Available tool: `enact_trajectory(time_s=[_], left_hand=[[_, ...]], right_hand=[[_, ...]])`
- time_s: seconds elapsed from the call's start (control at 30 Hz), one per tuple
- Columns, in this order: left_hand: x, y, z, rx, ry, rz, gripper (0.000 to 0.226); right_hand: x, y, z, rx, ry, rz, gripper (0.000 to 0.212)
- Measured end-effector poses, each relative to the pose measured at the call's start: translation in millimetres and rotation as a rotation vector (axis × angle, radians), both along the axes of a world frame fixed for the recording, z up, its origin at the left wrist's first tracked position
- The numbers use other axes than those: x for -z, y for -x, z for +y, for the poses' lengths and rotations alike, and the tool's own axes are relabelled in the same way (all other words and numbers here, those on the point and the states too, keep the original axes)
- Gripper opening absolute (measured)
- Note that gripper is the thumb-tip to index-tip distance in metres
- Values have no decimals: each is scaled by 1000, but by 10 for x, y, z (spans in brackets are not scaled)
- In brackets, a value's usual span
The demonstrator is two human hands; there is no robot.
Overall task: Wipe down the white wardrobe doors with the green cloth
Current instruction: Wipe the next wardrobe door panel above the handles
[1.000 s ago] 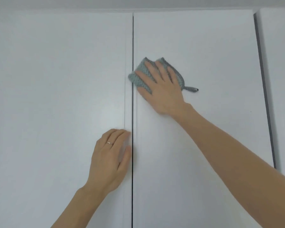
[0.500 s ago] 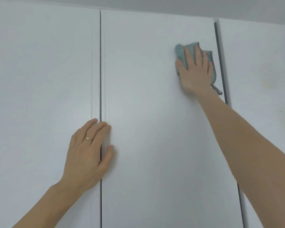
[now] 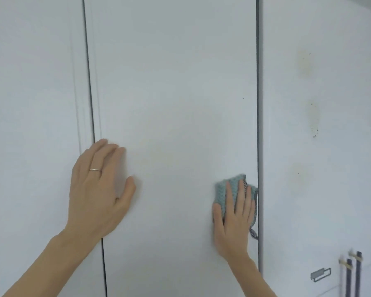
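Observation:
White wardrobe doors fill the view. My right hand (image 3: 234, 219) lies flat with straight fingers on the green cloth (image 3: 223, 190), pressing it against the middle door (image 3: 176, 93) near that door's right edge. The cloth's striped hanging loop dangles beside the dark gap there. My left hand (image 3: 99, 189), a ring on one finger, rests flat with spread fingers across the gap between the left door (image 3: 30, 103) and the middle door.
To the right, a white surface (image 3: 330, 189) carries faint yellowish stains (image 3: 314, 118) and dark specks. Two dark vertical handles (image 3: 353, 273) and a small grey metal bracket (image 3: 320, 274) sit at the lower right.
My right hand has slid the cloth down the middle door's right edge, from near the top to mid-height. The view has dropped and shifted right. My left hand stays flat on the doors.

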State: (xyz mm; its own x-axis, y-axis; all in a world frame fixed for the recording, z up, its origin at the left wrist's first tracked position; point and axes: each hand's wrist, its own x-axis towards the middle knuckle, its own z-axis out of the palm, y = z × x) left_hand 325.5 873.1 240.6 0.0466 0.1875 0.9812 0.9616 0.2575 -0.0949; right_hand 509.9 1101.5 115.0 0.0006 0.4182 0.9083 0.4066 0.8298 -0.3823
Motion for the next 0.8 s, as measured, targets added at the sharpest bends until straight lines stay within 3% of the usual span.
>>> enact_trajectory(time_s=[0.1, 0.17, 0.3, 0.4, 0.5, 0.57, 0.63, 0.8], left_hand=[[197, 15, 32, 16, -2, -4, 61], [226, 31, 34, 27, -4, 7, 60], [115, 40, 8, 22, -50, 32, 51], [29, 68, -32, 5, -62, 49, 46], [4, 108, -48, -3, -64, 74, 41], [39, 107, -46, 16, -63, 71, 41], [126, 93, -33, 40, -48, 48, 42], [391, 83, -15, 60, -25, 24, 47]], right_hand=[[301, -85, 6, -15, -11, -98, 58], [-51, -143, 92, -24, -65, -132, 58], [-1767, -135, 290, 73, -238, -101, 57], [-3045, -152, 351, 51, -207, -110, 58], [-3470, -140, 331, 24, -176, -87, 60], [-3244, -98, 311, 44, -208, -66, 60], [-2609, -67, 297, 75, -227, -65, 60], [47, -33, 16, -2, -114, -127, 59]])
